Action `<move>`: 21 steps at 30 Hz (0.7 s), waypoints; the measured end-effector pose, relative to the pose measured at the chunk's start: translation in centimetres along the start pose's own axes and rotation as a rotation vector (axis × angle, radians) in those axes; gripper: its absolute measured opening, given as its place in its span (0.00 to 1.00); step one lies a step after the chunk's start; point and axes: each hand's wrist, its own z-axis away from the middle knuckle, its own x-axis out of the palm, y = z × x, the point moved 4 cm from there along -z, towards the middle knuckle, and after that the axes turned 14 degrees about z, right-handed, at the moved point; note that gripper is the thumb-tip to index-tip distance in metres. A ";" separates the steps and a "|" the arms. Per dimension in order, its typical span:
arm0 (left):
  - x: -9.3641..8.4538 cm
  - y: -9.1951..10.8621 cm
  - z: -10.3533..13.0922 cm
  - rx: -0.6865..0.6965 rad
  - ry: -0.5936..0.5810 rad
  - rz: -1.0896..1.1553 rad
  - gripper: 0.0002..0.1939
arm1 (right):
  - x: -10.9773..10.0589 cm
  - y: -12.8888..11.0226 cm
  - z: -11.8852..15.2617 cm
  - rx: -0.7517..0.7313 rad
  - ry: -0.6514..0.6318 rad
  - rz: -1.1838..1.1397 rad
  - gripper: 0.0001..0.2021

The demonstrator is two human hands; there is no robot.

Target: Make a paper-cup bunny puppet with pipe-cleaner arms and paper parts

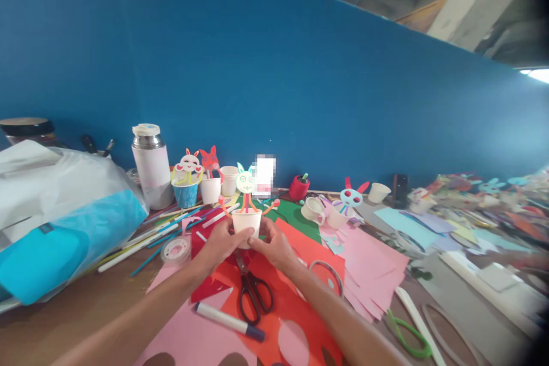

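Observation:
Between both hands is a white paper cup [246, 221], held upright above the sheets. Out of its top rises a white paper rabbit head [246, 181] on orange strips, with thin arms spreading to either side. My left hand [227, 241] grips the cup's left side, thumb across the front. On the right side, my right hand [272, 240] closes round it with the thumb low on the front. Below the hands lie black-handled scissors [253, 294], their blades partly hidden behind the cup. A white marker with a dark cap [229, 321] rests nearer to me.
Red paper [309, 291] and pink paper [373, 266] cover the table's middle. Behind stand a thermos [152, 168] and a blue cup [186, 193] with a rabbit figure. A plastic bag [64, 229] fills the left; a tape roll [175, 250] lies beside pipe cleaners.

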 end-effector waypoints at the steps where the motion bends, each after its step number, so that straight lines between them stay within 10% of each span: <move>1: 0.0 -0.1 0.0 -0.003 0.002 0.004 0.21 | 0.1 0.1 0.0 0.001 0.007 0.000 0.23; 9: -0.1 1.6 0.2 -0.042 -0.133 0.209 0.19 | -0.3 0.7 -0.1 0.032 0.048 -0.137 0.22; 21: -3.1 3.1 -1.2 -0.016 0.125 0.549 0.15 | -0.5 1.2 0.0 0.067 0.021 -0.148 0.22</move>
